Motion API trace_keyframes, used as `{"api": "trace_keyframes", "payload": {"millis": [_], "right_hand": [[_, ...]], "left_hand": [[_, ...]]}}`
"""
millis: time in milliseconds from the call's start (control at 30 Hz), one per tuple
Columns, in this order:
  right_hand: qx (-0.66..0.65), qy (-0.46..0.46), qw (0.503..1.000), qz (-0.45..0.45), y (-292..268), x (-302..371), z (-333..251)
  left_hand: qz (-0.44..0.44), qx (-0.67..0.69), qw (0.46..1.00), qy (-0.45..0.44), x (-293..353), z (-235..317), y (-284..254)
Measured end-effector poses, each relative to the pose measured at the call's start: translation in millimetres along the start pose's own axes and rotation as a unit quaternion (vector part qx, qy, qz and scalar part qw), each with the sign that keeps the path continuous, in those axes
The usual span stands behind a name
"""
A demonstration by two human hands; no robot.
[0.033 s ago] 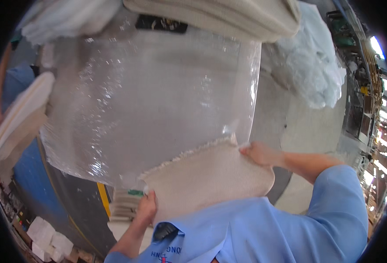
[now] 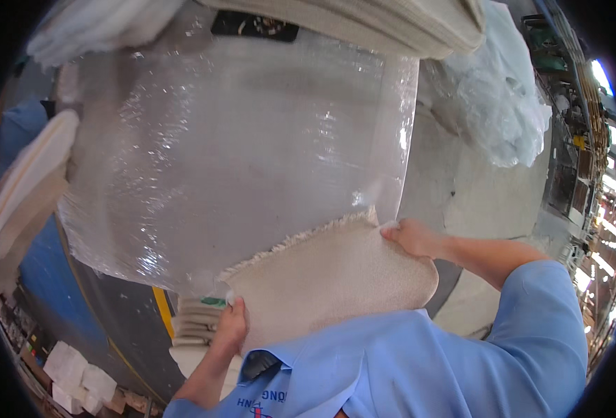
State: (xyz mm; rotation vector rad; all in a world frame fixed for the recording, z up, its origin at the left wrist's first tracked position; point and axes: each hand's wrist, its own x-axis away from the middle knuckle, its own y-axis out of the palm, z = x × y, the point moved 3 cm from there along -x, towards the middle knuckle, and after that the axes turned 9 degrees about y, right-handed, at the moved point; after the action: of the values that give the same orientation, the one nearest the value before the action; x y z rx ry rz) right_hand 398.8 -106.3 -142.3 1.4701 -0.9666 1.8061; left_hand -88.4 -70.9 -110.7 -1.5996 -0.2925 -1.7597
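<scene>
My two hands hold a beige mat (image 2: 343, 279) with a fringed far edge, stretched between them at the near side of a plastic-wrapped surface. My left hand (image 2: 232, 324) is closed on its left edge near the corner. At the far right corner my right hand (image 2: 411, 237) pinches the edge between thumb and fingers. The mat's near part is hidden behind my blue shirt. Below the fringe lies the shiny clear plastic wrap (image 2: 252, 160), which covers a broad, pale surface.
Folded beige textiles (image 2: 377, 24) lie at the far edge beside a dark flat item (image 2: 254, 26). Crumpled clear plastic (image 2: 503, 104) stands at the right. A pale folded stack (image 2: 25, 195) is at the left, more folded textiles (image 2: 195, 324) below my left hand. White bundles (image 2: 78, 376) sit lower left.
The view has shifted slightly, with the wrapped surface and the folded textiles a little higher in the picture. Both hands keep their hold on the mat.
</scene>
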Motion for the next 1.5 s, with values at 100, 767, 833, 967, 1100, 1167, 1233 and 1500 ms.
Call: {"api": "trace_keyframes", "payload": {"millis": [100, 767, 833, 967, 1100, 1167, 1233, 1500], "right_hand": [[0.028, 0.022, 0.999, -0.009, -10, 4, -19], [-0.164, -0.013, 0.986, 0.001, 10, 3, 0], [-0.192, -0.048, 0.980, 0.006, 15, 7, 6], [-0.225, -0.116, 0.966, 0.055, 28, -7, 23], [-0.254, -0.165, 0.948, 0.095, 36, -2, 34], [-0.279, -0.226, 0.922, 0.143, 28, 16, 25], [-0.320, -0.316, 0.871, 0.196, 17, 43, 12], [-0.584, -0.556, 0.560, 0.193, -82, 98, -54]], "left_hand": [[-0.005, 0.062, 0.998, -0.020, -20, -2, -1], [0.076, 0.252, 0.964, -0.030, -24, -23, 21], [0.067, 0.298, 0.952, -0.011, -38, -40, 25], [0.048, 0.353, 0.934, 0.015, -32, -22, 29], [0.062, 0.343, 0.935, 0.069, -36, -34, 24], [0.101, 0.379, 0.914, 0.104, -29, -20, 13], [0.150, 0.452, 0.864, 0.162, -1, 11, 1], [-0.001, 0.588, 0.643, 0.490, 100, 49, -6]]}}
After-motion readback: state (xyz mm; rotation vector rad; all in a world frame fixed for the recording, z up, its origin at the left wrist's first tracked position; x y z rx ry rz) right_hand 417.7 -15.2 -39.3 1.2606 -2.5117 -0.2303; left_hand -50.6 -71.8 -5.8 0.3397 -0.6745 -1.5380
